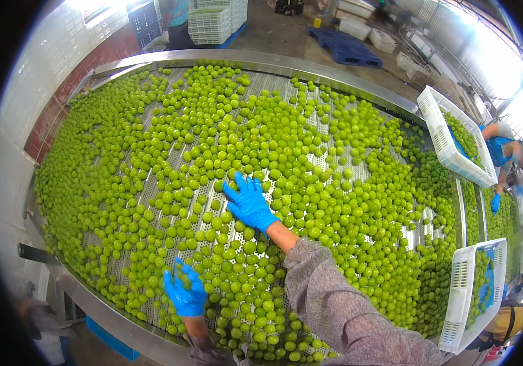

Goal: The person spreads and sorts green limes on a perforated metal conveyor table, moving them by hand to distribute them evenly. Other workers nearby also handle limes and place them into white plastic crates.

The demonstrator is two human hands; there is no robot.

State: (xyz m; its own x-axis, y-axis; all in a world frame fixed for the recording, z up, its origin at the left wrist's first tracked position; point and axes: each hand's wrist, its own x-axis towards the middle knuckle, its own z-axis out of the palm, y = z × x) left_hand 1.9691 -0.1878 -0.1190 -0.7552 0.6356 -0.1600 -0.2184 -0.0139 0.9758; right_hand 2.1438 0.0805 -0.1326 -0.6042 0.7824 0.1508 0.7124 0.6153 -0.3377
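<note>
A great many small, round green fruits (316,210) lie on a perforated metal conveyor bed (261,84) in front of me. My right hand (251,203), in a blue glove, reaches across to the middle of the bed. Its palm faces down and its fingers are spread among the fruits, with bare slats showing around it. My left hand (186,293), also blue-gloved, is nearer the front edge at lower left. Its fingers are blurred and partly curled. Green shows between them, but whether a fruit is held or lies behind is unclear.
A metal rim (289,68) borders the bed. White plastic crates, one at upper right (435,119) and one at lower right (451,297), contain green fruits. Beyond them, a co-worker's gloved hand (495,203) reaches over more fruit. Stacked crates (209,27) and a blue pallet (344,48) stand behind.
</note>
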